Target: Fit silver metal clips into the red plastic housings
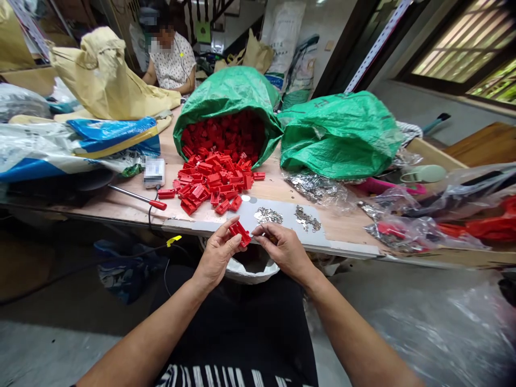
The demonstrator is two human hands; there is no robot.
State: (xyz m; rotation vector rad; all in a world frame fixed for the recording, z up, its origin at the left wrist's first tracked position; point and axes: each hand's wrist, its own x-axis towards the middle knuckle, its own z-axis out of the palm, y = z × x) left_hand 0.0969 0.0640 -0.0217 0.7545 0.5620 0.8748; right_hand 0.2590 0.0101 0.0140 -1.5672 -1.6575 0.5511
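Observation:
My left hand [220, 250] grips a small red plastic casing [241, 234] between thumb and fingers, its open side facing up. Close to the casing's right end, my right hand [284, 247] is pinched; what its fingertips hold is too small to make out. Both hands are over a white bucket [253, 275] at the table's front edge. Beyond them, two piles of small metal pieces, a left pile [268, 215] and a right pile [307, 219], lie on a grey sheet [288, 207]. A heap of red casings [209, 180] spills from a green sack [229, 88].
A second green sack [338, 134] lies to the right, beside clear bags of metal parts [318, 185]. On the left are a red-handled rod [139, 197], a small white box [154, 173] and a blue-white sack [76, 148]. Another person [171, 62] sits across the table.

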